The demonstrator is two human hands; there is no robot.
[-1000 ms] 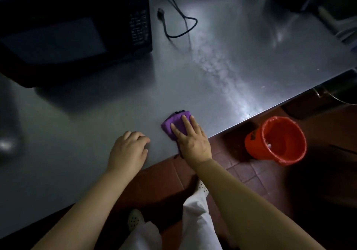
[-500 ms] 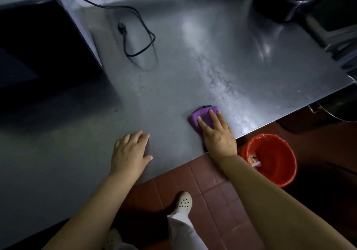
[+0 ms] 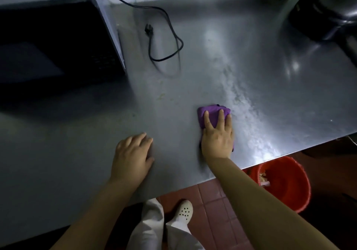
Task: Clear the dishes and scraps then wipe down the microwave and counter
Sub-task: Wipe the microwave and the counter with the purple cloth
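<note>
Partly hidden purple cloth [image 3: 211,112] under right hand [image 3: 217,141], fingers [image 3: 207,117] spread flat; left hand [image 3: 132,157] loosely curled on counter [image 3: 270,87].

We see a dim, bluish scene. Beyond the right hand [image 3: 217,140] pressing the cloth [image 3: 211,114], pale glare streaks across the steel counter [image 3: 270,79], brightest just right of the grip near the counter's edge. Left of the grip the microwave [image 3: 54,43] sinks into near-black, throwing a soft shadow toward the left hand [image 3: 132,158]. Wide-angle bending curves the counter's edges, and the far right corner looks soft and smeared.
</note>
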